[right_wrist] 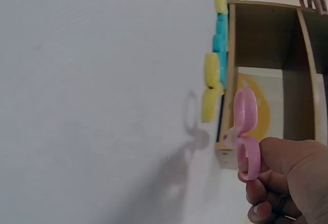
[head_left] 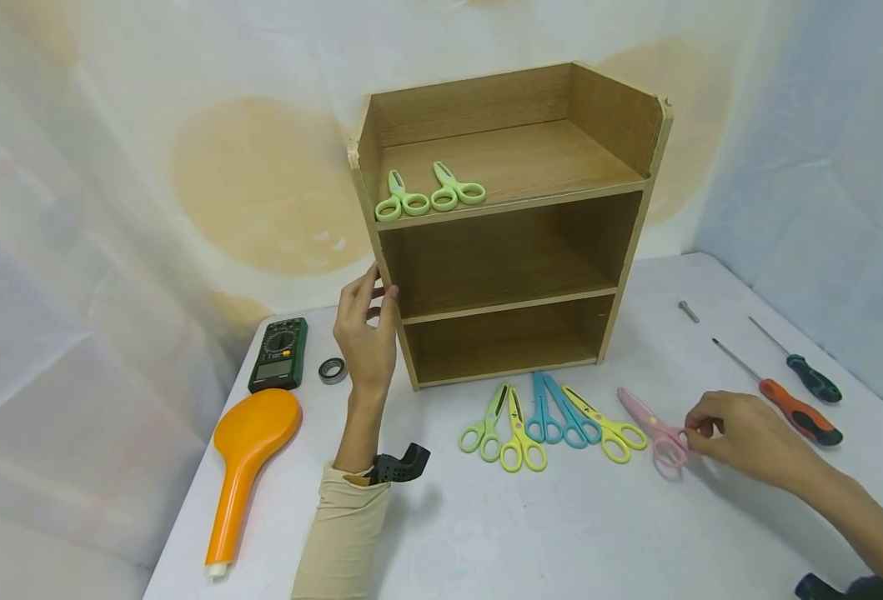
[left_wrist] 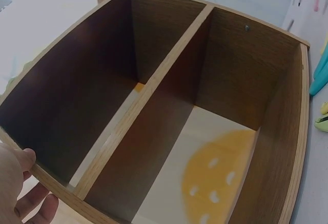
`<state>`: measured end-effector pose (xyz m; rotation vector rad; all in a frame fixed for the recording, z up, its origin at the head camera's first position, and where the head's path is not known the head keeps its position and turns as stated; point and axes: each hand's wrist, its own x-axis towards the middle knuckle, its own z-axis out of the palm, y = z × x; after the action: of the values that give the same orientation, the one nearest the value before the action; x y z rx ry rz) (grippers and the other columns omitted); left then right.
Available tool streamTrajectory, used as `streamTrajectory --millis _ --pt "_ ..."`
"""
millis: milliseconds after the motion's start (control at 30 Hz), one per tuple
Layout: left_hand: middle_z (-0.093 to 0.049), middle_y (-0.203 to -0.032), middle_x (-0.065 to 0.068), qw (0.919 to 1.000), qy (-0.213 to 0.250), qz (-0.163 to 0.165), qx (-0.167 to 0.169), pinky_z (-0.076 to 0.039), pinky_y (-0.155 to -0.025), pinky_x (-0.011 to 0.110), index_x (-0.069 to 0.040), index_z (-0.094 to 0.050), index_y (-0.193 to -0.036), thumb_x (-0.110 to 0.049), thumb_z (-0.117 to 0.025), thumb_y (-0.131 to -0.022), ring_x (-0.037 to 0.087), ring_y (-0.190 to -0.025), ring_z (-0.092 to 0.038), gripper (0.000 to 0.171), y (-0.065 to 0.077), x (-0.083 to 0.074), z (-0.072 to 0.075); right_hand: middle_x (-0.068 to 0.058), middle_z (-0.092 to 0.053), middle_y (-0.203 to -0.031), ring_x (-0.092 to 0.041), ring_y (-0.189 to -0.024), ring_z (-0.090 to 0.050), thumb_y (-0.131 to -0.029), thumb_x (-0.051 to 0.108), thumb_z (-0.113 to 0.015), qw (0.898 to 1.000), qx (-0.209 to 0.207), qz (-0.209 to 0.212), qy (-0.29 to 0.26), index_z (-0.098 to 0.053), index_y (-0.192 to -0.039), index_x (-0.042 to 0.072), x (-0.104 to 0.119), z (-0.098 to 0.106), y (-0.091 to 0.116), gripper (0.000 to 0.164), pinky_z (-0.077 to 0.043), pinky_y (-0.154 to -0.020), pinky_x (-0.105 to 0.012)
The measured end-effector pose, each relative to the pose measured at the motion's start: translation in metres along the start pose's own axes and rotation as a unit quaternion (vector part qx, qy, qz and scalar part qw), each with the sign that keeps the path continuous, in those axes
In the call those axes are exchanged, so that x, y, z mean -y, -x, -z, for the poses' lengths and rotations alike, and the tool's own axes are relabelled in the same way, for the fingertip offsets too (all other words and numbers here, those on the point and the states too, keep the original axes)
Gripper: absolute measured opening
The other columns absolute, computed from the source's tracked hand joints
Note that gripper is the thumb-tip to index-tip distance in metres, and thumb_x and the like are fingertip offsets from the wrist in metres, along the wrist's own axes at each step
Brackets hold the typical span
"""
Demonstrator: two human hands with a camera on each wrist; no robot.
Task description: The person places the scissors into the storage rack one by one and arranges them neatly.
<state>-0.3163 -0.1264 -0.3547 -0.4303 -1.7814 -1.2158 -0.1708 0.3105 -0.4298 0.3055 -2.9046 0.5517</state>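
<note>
A small wooden shelf (head_left: 509, 200) with three levels stands at the back of the table. My left hand (head_left: 366, 333) grips its left side panel, thumb at the front edge and fingers on the outer face, as the left wrist view also shows. My right hand (head_left: 749, 437) pinches one handle loop of the pink scissors (head_left: 654, 429), whose blades point toward the shelf. In the right wrist view the pink handle loops (right_wrist: 246, 111) are raised over the table, with their shadow below. Two light green scissors (head_left: 452, 187) lie on the shelf's top level.
Before the shelf lie green scissors (head_left: 486, 425), yellow scissors (head_left: 519, 433), blue scissors (head_left: 561, 412) and another yellow pair (head_left: 609, 425). Left are a multimeter (head_left: 279, 354), a ring bearing (head_left: 332, 371) and an orange paddle-shaped object (head_left: 249, 467). Right are a bolt (head_left: 688, 312) and two screwdrivers (head_left: 801, 408).
</note>
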Motion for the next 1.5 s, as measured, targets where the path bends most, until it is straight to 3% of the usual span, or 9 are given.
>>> streamTrajectory --millis 300,400,667,867,1067,1267,1500 --pt "-0.064 -0.118 0.01 1.0 0.004 -0.006 -0.003 -0.056 -0.076 0.027 -0.011 -0.062 -0.137 -0.017 -0.069 -0.096 0.026 -0.102 -0.067 0.042 0.0 0.001 -0.002 0.02 -0.052 -0.07 0.0 -0.065 -0.045 -0.069 0.004 -0.084 0.991 -0.106 0.081 -0.019 -0.07 -0.077 0.023 0.023 0.032 -0.001 0.024 -0.037 -0.053 -0.021" --pt "-0.063 -0.118 0.012 1.0 0.003 -0.006 -0.002 -0.056 -0.075 0.028 -0.011 -0.062 -0.138 -0.018 -0.069 -0.096 0.028 -0.101 -0.067 0.043 0.0 0.001 -0.002 0.02 -0.052 -0.07 -0.002 -0.066 -0.045 -0.069 0.005 -0.085 0.99 -0.112 0.084 -0.011 -0.071 -0.077 0.023 0.037 0.046 -0.005 0.023 -0.037 -0.053 -0.021" --pt "-0.063 -0.117 0.011 1.0 0.002 -0.007 -0.002 -0.058 -0.073 0.036 -0.01 -0.063 -0.137 -0.019 -0.069 -0.096 0.018 -0.099 -0.066 0.042 0.0 0.001 -0.001 0.019 -0.055 -0.071 -0.006 -0.069 -0.047 -0.068 0.007 -0.087 0.985 -0.134 0.112 -0.007 -0.073 -0.08 0.024 0.07 0.08 -0.017 0.025 -0.038 -0.054 -0.02" --pt "-0.063 -0.117 0.01 1.0 0.003 -0.008 -0.005 -0.057 -0.073 0.031 -0.011 -0.063 -0.137 -0.017 -0.07 -0.096 0.02 -0.099 -0.067 0.042 0.001 0.001 -0.001 0.019 -0.055 -0.07 -0.004 -0.069 -0.048 -0.068 0.006 -0.087 0.976 -0.162 0.145 -0.026 -0.073 -0.081 0.024 0.093 0.104 -0.032 0.026 -0.035 -0.056 -0.017" --pt "-0.063 -0.117 0.01 0.9999 0.004 -0.008 -0.005 -0.058 -0.072 0.035 -0.011 -0.063 -0.137 -0.016 -0.07 -0.096 0.02 -0.099 -0.067 0.042 0.001 0.001 0.0 0.018 -0.057 -0.069 -0.006 -0.069 -0.049 -0.07 0.002 -0.086 0.969 -0.178 0.164 -0.055 -0.072 -0.078 0.027 0.12 0.128 -0.05 0.03 -0.036 -0.061 -0.016" --pt "-0.063 -0.118 0.009 1.0 -0.002 -0.004 0.0 -0.058 -0.073 0.03 -0.012 -0.062 -0.138 -0.017 -0.069 -0.096 0.018 -0.1 -0.067 0.042 0.002 0.001 0.0 0.015 -0.059 -0.068 -0.007 -0.064 -0.047 -0.074 0.005 -0.085 0.964 -0.18 0.187 -0.056 -0.074 -0.079 0.022 0.143 0.151 -0.072 0.021 -0.035 -0.059 -0.019" --pt "-0.064 -0.118 0.009 0.9999 0.0 -0.009 -0.007 -0.058 -0.073 0.036 -0.012 -0.062 -0.137 -0.016 -0.07 -0.096 0.019 -0.1 -0.066 0.042 0.001 -0.001 -0.001 0.006 -0.061 -0.067 -0.012 -0.065 -0.048 -0.08 0.007 -0.081 0.964 -0.183 0.184 -0.055 -0.075 -0.078 0.013 0.168 0.177 -0.104 0.009 -0.035 -0.057 -0.02"
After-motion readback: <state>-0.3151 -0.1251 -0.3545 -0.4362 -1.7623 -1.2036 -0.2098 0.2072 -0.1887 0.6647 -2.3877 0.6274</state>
